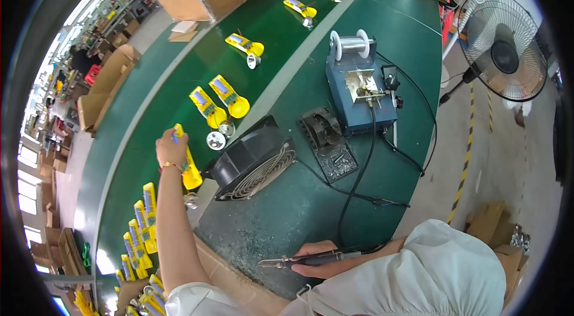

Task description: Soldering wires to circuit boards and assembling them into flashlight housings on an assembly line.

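My left hand (171, 148) reaches over the green conveyor belt, its fingers closed on the upper end of a yellow flashlight housing (191, 171). A small round reflector (191, 200) lies just below that housing. Low in the view, above the bench, my right hand (320, 269) grips a soldering iron (326, 257), its metal tip pointing left. Two more yellow housings (229, 96) with blue-purple inserts and wires lie beyond my left hand, silvery reflectors (216, 140) at their ends.
A black fan (254, 160) stands between the belt and the bench. Behind it are a soldering iron stand (329, 142) and a blue solder feeder (362, 98), cables trailing across the bench. Several housings (139, 226) line the belt's near left. A pedestal fan (504, 47) stands at right.
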{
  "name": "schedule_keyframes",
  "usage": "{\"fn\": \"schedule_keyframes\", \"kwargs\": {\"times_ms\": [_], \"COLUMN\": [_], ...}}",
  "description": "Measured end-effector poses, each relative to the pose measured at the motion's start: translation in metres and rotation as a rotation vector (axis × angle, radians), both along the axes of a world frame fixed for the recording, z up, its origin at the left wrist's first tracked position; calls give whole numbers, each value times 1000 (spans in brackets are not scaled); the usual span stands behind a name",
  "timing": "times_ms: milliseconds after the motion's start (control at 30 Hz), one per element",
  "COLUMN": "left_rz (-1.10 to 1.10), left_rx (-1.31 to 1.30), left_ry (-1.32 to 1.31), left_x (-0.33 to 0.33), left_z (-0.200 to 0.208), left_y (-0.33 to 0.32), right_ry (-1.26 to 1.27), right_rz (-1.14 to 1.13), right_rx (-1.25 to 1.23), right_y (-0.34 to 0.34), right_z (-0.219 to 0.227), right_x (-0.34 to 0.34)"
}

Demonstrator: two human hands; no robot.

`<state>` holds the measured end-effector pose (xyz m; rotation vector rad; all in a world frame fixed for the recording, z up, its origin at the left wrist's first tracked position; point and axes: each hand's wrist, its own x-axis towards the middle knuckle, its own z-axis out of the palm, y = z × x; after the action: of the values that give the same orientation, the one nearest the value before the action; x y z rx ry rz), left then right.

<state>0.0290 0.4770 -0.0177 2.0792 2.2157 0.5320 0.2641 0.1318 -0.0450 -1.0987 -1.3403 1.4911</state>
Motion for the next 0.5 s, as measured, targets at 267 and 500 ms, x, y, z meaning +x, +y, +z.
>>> {"fn": "schedule_keyframes", "kwargs": {"times_ms": [267,500], "left_rz": [24,2], "left_rx": [0,205], "left_ry": [7,125], "left_x": [-22,-17], "left_z": [-23,19], "left_y": [19,-21], "right_ry": [-44,58], "right_rz": [-87,-8], "right_rx": [86,-39], "right_y": [0,2], "right_z": [8,6], "right_x": [-6,-4]}}
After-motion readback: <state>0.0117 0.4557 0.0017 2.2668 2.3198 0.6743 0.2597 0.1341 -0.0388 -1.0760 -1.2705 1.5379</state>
